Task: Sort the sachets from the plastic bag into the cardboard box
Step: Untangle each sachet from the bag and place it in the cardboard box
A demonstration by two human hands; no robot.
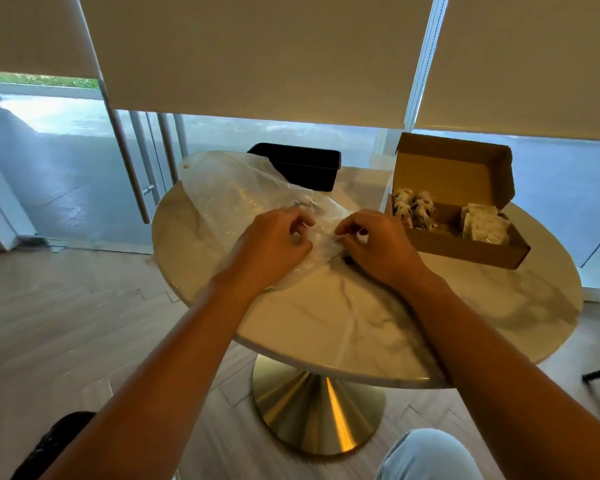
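Observation:
A clear plastic bag (232, 192) lies crumpled across the far left of the round marble table (343, 323). My left hand (274, 244) and my right hand (378, 247) both pinch the bag's near end, close together at the table's middle. I cannot tell whether sachets are in the bag. To the right stands an open cardboard box (465, 247) with its lid up. Inside it, patterned sachets (414, 207) fill the left section and pale white sachets (484, 223) fill the right section.
A black rectangular container (309, 168) sits at the table's far edge, behind the bag. Windows with roller blinds rise beyond the table. The gold pedestal base (316, 407) stands on wooden flooring. My knee in light jeans (426, 455) shows at the bottom right.

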